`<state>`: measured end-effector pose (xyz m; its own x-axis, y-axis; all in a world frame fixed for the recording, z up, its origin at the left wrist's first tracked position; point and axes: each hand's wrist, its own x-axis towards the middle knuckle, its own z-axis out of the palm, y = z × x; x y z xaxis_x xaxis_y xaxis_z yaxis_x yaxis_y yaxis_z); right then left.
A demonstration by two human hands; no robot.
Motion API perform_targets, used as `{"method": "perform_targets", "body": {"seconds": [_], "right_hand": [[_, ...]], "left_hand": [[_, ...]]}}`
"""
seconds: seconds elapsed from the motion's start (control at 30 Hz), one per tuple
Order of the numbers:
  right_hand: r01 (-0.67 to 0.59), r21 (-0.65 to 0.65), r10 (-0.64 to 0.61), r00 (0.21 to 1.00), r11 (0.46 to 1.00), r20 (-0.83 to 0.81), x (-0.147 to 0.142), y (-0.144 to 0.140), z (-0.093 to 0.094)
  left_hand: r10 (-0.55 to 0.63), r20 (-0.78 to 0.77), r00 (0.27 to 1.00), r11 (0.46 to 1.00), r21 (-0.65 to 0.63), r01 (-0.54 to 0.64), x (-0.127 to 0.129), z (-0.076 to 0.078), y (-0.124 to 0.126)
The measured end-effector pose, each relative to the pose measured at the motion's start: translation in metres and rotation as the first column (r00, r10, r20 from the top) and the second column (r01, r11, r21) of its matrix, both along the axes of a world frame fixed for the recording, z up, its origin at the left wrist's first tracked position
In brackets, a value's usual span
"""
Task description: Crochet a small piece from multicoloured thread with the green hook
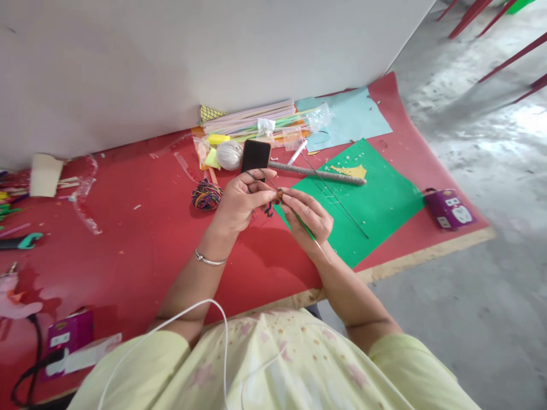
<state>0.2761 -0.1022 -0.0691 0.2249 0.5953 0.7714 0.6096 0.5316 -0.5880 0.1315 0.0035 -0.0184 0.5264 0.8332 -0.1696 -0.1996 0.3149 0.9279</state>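
My left hand (245,199) is closed, its thumb and fingers pinching a small piece of multicoloured yarn work (279,196). A thin dark strand or rod runs over its fingers; I cannot tell which. Meeting it at the same piece, my right hand (310,216) is closed around a slim green-and-silver needle-like rod (315,242), whose pale end sticks out toward my wrist. Short dark yarn ends hang under the fingertips. Just left of my left hand lies a ball of multicoloured yarn (207,195). Behind the hands is a phone (256,155) with a dark screen.
On the red table (141,250) lie a green sheet (376,193), a blue sheet (354,117), a grey rod (318,172), a white yarn ball (229,155) and straw-like sticks (252,118). A purple box (449,209) stands right. A white cable (179,312) crosses my left arm.
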Motion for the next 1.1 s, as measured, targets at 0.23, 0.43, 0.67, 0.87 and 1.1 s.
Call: {"method": "perform_targets", "body": {"seconds": [0.23, 0.43, 0.67, 0.87, 1.1], "right_hand": [[-0.056, -0.087, 0.049, 0.995, 0.995, -0.091, 0.008, 0.009, 0.001], [0.052, -0.075, -0.065, 0.982, 0.996, -0.18, 0.001, 0.01, -0.007], [0.194, 0.071, -0.193, 0.981, 0.978, -0.028, -0.001, 0.007, -0.012], [0.027, 0.065, -0.021, 0.995, 0.998, -0.097, 0.009, 0.009, -0.009], [-0.083, -0.017, 0.078, 0.981, 0.996, -0.177, 0.008, 0.008, -0.002]], "left_hand": [[-0.041, -0.059, 0.997, 0.998, 0.053, 0.044, 0.001, -0.002, -0.003], [0.206, -0.058, 0.977, 0.951, 0.247, -0.186, 0.017, -0.012, -0.021], [0.186, 0.18, 0.966, 0.968, -0.2, -0.149, 0.032, -0.002, -0.039], [-0.009, 0.235, 0.972, 0.957, -0.281, 0.077, 0.018, 0.008, -0.027], [-0.036, 0.214, 0.976, 0.962, -0.257, 0.092, 0.009, 0.006, -0.013]]}}
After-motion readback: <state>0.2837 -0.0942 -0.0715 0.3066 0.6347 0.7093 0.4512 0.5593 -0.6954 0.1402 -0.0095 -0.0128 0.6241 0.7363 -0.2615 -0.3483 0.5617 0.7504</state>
